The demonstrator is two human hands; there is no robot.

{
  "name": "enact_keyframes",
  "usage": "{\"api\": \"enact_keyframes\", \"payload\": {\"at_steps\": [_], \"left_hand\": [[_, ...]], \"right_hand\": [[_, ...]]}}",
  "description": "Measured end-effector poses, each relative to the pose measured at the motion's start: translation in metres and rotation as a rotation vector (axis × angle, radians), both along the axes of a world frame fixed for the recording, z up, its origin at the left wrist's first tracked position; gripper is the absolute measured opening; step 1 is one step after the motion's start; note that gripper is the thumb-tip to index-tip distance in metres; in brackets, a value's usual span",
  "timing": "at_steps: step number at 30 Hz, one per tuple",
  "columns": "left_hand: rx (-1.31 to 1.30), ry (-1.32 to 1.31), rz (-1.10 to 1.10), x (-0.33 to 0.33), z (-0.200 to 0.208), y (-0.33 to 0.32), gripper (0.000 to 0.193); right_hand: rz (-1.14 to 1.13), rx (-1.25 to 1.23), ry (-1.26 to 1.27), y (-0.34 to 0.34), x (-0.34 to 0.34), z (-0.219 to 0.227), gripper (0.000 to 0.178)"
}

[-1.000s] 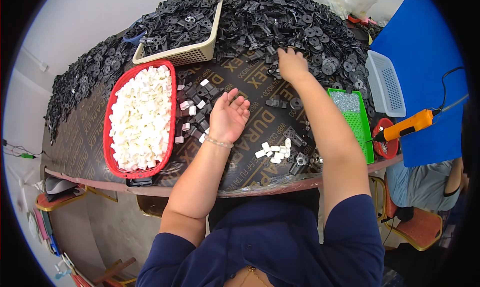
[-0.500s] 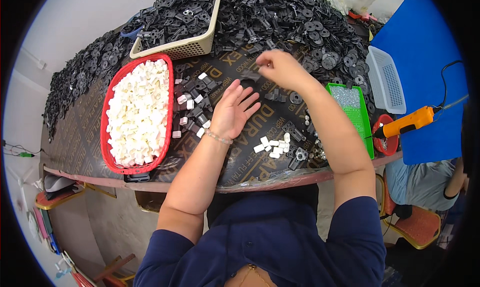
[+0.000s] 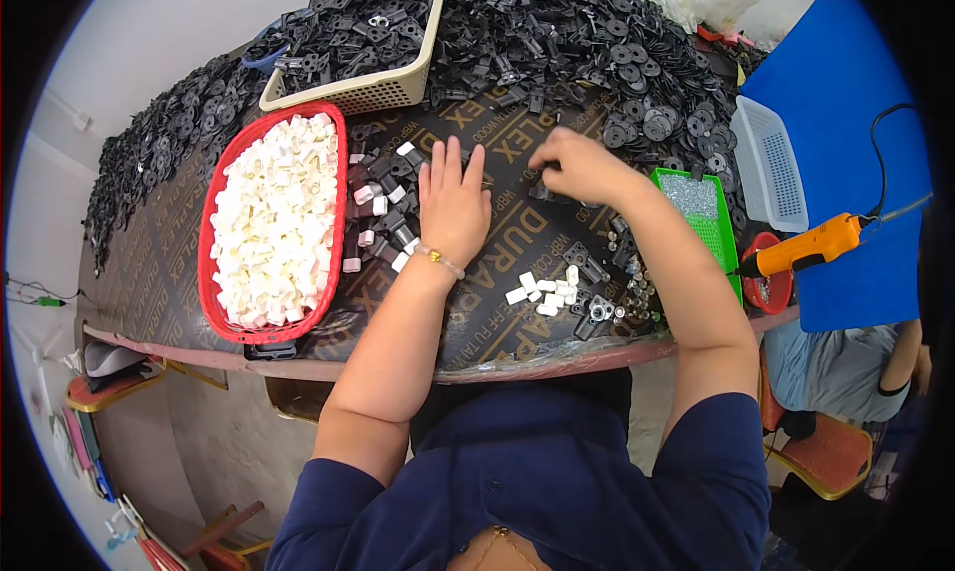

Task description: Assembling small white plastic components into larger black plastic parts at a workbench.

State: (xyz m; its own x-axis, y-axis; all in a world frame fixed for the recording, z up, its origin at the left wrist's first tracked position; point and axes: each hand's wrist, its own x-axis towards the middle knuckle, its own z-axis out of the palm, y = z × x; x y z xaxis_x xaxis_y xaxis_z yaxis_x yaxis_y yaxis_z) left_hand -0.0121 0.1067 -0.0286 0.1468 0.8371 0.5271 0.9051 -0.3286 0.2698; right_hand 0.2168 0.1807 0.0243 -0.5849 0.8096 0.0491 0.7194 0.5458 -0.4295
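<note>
My left hand (image 3: pixel 455 211) lies palm down over the table with its fingers stretched and apart, holding nothing. Beside it on the left is a loose group of black plastic parts with white caps (image 3: pixel 386 205). To the right, my right hand (image 3: pixel 585 169) has its fingers curled in a pinch at a small black plastic part (image 3: pixel 543 192); the fingertips partly hide it. Nearer me lie loose white plastic caps (image 3: pixel 547 292), a few black parts (image 3: pixel 594 312) and small shiny metal pieces (image 3: pixel 638 297).
A red basket (image 3: pixel 208 263) of white caps stands on the left. Behind is a cream basket (image 3: pixel 373 95) of black parts, amid heaped black parts (image 3: pixel 557 34). On the right are a green tray (image 3: pixel 734 263) of small metal pieces, a red bowl (image 3: pixel 781 285), an orange electric screwdriver (image 3: pixel 811 245) and a white basket (image 3: pixel 766 163).
My left hand has turned from palm up to palm down and shifted slightly left. My right hand has moved a little right and nearer, down to the black parts.
</note>
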Motion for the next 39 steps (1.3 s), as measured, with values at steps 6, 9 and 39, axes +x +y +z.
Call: {"api": "enact_keyframes", "payload": {"at_steps": [6,9,39], "left_hand": [[-0.118,0.045,-0.053,0.006,0.011,-0.006,0.045],[-0.217,0.002,-0.051,0.008,0.014,-0.01,0.044],[-0.601,-1.629,-0.403,0.002,0.021,-0.003,0.044]], "right_hand": [[0.088,0.114,-0.154,-0.04,0.0,-0.009,0.034],[0.193,-0.071,-0.046,-0.04,-0.006,0.02,0.034],[-0.251,0.278,-0.189,0.057,-0.028,-0.037,0.025]]}}
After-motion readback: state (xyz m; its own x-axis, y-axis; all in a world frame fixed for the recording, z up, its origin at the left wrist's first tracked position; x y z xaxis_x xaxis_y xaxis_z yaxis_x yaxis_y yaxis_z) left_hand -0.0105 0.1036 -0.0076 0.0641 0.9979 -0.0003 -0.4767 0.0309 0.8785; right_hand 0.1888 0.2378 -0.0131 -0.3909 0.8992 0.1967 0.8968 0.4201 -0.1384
